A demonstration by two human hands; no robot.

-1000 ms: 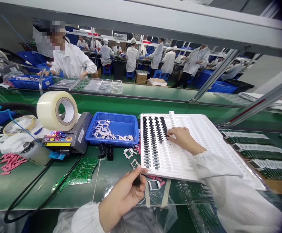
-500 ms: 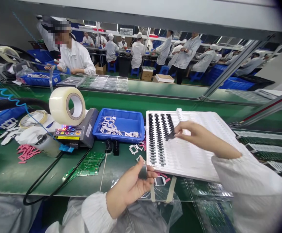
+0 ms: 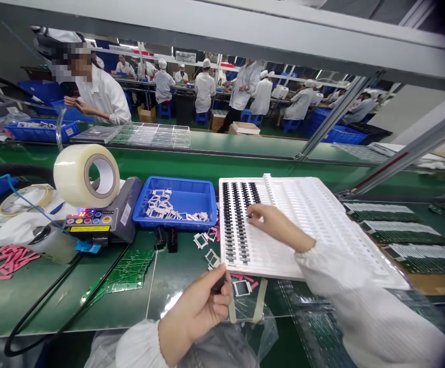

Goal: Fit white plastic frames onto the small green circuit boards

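My left hand (image 3: pixel 199 306) is closed, with a small dark flat piece (image 3: pixel 218 284) pinched between thumb and fingers. It is at the near left corner of the white foam tray (image 3: pixel 279 255). Rows of thin black-edged pieces (image 3: pixel 230 220) stand in slots on the tray's left side. My right hand (image 3: pixel 270 223) reaches over the tray, fingertips pinched together at the end of a row; what they hold, if anything, is hidden. A white frame with a dark window (image 3: pixel 241 289) and pink strips (image 3: pixel 251 280) lie just beyond my left hand.
Left of the tray sits a blue bin (image 3: pixel 203 197) of white frames. A tape dispenser (image 3: pixel 118 214) carries a large tape roll (image 3: pixel 67 176). Green circuit boards (image 3: pixel 130 271) lie in front; more boards (image 3: pixel 402 230) are at right. A co-worker (image 3: pixel 103 92) sits across the bench.
The dark piece seen in my right hand is gone from there, and a dark piece now shows in my left hand. My right hand has moved to the row ends. The view has shifted right.
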